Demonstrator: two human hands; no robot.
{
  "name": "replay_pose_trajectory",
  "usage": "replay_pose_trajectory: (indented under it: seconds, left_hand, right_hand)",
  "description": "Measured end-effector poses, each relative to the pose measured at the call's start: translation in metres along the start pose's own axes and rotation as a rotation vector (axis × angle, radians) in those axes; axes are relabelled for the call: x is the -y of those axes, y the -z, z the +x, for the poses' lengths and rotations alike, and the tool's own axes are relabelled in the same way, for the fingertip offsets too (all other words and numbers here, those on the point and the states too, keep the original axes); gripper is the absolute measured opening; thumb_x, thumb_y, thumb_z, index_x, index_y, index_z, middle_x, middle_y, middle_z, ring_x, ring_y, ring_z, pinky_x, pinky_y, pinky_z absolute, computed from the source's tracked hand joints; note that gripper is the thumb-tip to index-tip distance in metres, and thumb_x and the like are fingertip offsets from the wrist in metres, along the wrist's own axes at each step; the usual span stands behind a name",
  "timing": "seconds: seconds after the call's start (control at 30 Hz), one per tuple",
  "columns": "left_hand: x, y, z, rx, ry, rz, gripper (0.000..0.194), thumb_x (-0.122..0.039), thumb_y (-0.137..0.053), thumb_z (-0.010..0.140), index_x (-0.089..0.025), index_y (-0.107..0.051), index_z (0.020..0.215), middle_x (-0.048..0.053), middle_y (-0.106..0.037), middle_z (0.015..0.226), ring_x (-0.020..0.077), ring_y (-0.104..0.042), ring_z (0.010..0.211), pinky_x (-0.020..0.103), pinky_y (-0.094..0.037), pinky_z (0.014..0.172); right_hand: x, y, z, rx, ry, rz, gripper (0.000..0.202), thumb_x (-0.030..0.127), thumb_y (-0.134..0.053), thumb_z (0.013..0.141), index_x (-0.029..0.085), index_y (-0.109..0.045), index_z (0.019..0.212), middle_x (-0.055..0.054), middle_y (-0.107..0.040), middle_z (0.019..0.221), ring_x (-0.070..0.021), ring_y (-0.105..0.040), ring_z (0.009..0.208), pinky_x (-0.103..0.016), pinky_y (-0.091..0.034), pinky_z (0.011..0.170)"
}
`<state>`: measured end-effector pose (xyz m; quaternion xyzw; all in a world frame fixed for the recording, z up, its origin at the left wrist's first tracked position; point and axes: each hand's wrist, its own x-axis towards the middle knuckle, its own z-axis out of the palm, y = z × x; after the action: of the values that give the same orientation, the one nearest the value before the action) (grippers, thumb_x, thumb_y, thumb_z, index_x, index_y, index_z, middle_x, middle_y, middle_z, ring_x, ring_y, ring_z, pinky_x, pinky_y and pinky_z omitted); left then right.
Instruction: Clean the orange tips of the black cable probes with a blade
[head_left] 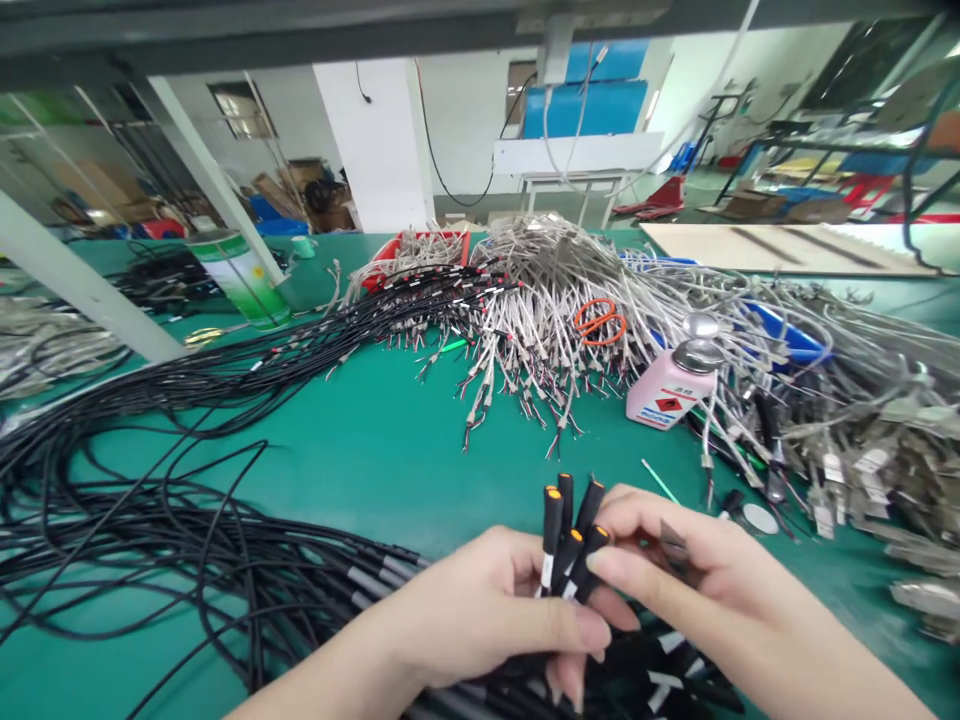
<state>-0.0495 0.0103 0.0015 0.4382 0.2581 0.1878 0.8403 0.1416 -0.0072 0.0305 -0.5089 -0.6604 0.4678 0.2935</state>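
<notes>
Left hand point(499, 610) closed round a small bunch of orange-tipped black cable ends point(553, 515), held up over the green counter point(375, 440); right hand point(697, 560) gripping the same bunch from its right side, thumb on one end; pink pump bottle point(667, 388) beyond, beside heaped white cables point(555, 265)

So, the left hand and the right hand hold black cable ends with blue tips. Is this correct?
Not quite: in the head view, the visible tips are orange, not blue. The left hand and right hand do hold the black cable ends.
</notes>
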Motion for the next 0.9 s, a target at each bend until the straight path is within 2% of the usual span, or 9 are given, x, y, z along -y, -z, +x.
replay_pose_trajectory:
  seconds: [0.07,0.17,0.3,0.37,0.43,0.53,0.63,0.8,0.9]
  left_hand:
    - [-0.001,-0.003,0.001,-0.063,-0.029,-0.024,0.038,-0.048,-0.072,0.074,-0.011,-0.065,0.083,0.002,-0.062,0.064,0.0096,-0.056,0.049,0.023,-0.046,0.055]
    - [-0.006,-0.003,0.001,-0.261,-0.139,0.033,0.038,-0.049,-0.061,0.084,-0.011,-0.061,0.078,0.005,-0.066,0.067,0.0124,-0.06,0.058,0.025,-0.047,0.063]
    - [-0.013,0.0,-0.001,-0.452,-0.249,-0.001,0.03,-0.038,-0.055,0.091,-0.014,-0.056,0.073,-0.002,-0.055,0.058,0.0084,-0.052,0.056,0.021,-0.04,0.06]
    - [-0.014,0.001,-0.003,-0.424,-0.229,-0.05,0.027,-0.036,-0.058,0.09,-0.014,-0.056,0.074,-0.007,-0.043,0.051,0.0049,-0.04,0.047,0.019,-0.031,0.052]
    - [-0.014,0.0,-0.005,-0.328,-0.189,-0.049,0.025,-0.035,-0.063,0.086,-0.013,-0.058,0.075,-0.01,-0.035,0.046,0.0034,-0.029,0.042,0.02,-0.023,0.047]
    - [-0.012,-0.002,-0.008,-0.264,-0.119,-0.003,0.023,-0.033,-0.075,0.075,-0.014,-0.061,0.08,-0.008,-0.045,0.048,0.003,-0.03,0.04,0.02,-0.02,0.042]
    - [-0.01,-0.004,-0.009,-0.29,-0.037,0.023,0.028,-0.029,-0.082,0.065,-0.014,-0.063,0.08,-0.003,-0.059,0.058,0.0038,-0.038,0.043,0.019,-0.023,0.039]
    - [-0.009,-0.004,-0.009,-0.296,-0.028,0.011,0.024,-0.031,-0.078,0.068,-0.014,-0.062,0.074,0.002,-0.069,0.065,0.0037,-0.037,0.04,0.02,-0.023,0.038]
    - [-0.01,-0.005,-0.009,-0.283,-0.043,0.017,0.025,-0.033,-0.077,0.069,-0.013,-0.062,0.074,0.003,-0.069,0.065,0.0035,-0.034,0.041,0.021,-0.021,0.039]
  right_hand:
    - [0.0,0.001,0.001,0.005,0.006,0.024,0.029,0.046,-0.053,0.092,0.022,-0.065,0.08,-0.001,-0.065,0.078,-0.0169,-0.06,0.076,-0.025,-0.048,0.068]
    - [-0.001,0.004,0.002,-0.061,0.013,0.091,0.026,0.046,-0.057,0.09,0.023,-0.07,0.085,-0.001,-0.065,0.079,-0.0152,-0.059,0.073,-0.024,-0.046,0.068]
    - [-0.001,0.002,0.0,-0.203,-0.119,0.27,0.035,0.054,-0.066,0.081,0.021,-0.073,0.092,0.005,-0.038,0.056,-0.0082,-0.028,0.05,-0.023,-0.023,0.045]
    - [0.0,-0.002,0.0,-0.247,-0.171,0.401,0.035,0.052,-0.071,0.077,0.021,-0.073,0.093,0.006,-0.034,0.055,-0.0077,-0.025,0.051,-0.023,-0.018,0.046]
    - [0.002,-0.007,0.0,-0.268,-0.183,0.497,0.033,0.048,-0.076,0.073,0.021,-0.074,0.093,0.005,-0.041,0.057,-0.0072,-0.028,0.052,-0.023,-0.019,0.047]
    - [0.005,-0.013,0.0,-0.281,-0.211,0.568,0.035,0.048,-0.079,0.069,0.021,-0.074,0.091,0.003,-0.053,0.061,-0.0054,-0.028,0.051,-0.022,-0.019,0.047]
    - [0.007,-0.015,0.002,-0.315,-0.228,0.593,0.037,0.049,-0.082,0.065,0.019,-0.072,0.086,0.005,-0.049,0.055,-0.0043,-0.024,0.048,-0.021,-0.016,0.045]
    - [0.009,-0.015,0.003,-0.347,-0.224,0.578,0.035,0.043,-0.084,0.065,0.019,-0.07,0.085,0.0,-0.06,0.066,-0.005,-0.032,0.05,-0.02,-0.02,0.044]
    - [0.007,-0.014,0.003,-0.334,-0.225,0.577,0.037,0.048,-0.082,0.066,0.019,-0.07,0.085,0.005,-0.045,0.055,-0.0051,-0.026,0.049,-0.021,-0.014,0.045]
